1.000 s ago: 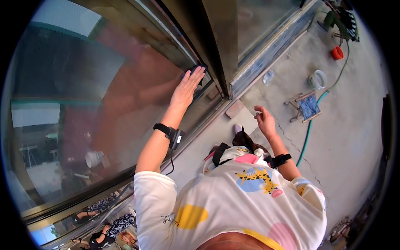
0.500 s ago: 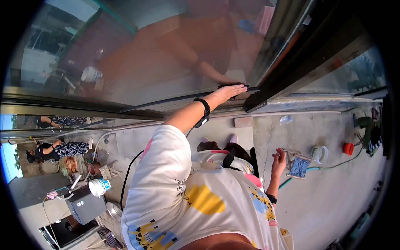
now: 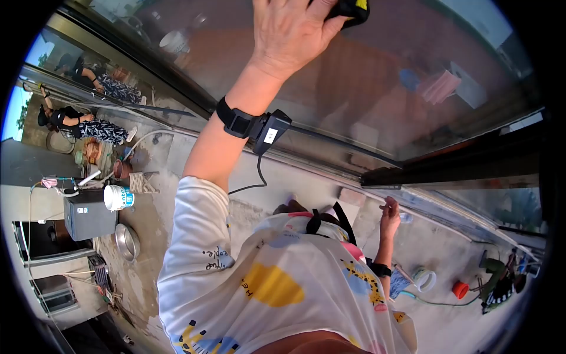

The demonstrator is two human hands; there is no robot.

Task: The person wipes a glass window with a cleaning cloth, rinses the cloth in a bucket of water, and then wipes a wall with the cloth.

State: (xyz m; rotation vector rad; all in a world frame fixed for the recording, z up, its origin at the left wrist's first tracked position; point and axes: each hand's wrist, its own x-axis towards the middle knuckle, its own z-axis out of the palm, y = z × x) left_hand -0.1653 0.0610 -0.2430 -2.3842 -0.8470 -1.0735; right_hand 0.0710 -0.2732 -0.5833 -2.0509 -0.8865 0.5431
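Note:
My left hand [image 3: 292, 35] is raised against the large glass pane [image 3: 365, 82], its back towards me. Its fingers and thumb press a black cloth [image 3: 349, 16] with a yellow patch to the glass; the top of the hand and part of the cloth run out of view. A black strap with a small box [image 3: 272, 131] and a cable sits on that wrist. My right hand [image 3: 389, 218] hangs low at my side with loosely bent fingers apart and nothing visible in it.
A dark window frame [image 3: 460, 162] runs below the glass. A brick [image 3: 352, 196] lies by the wall. Behind right stand a white bucket [image 3: 424, 279] and a red bucket [image 3: 460, 289]. At left are a white bucket [image 3: 119, 197], a metal basin [image 3: 127, 242] and another person [image 3: 88, 128].
My left hand has moved with the black cloth from the pane's lower frame up across the glass. My view has turned; my right hand still hangs at my side.

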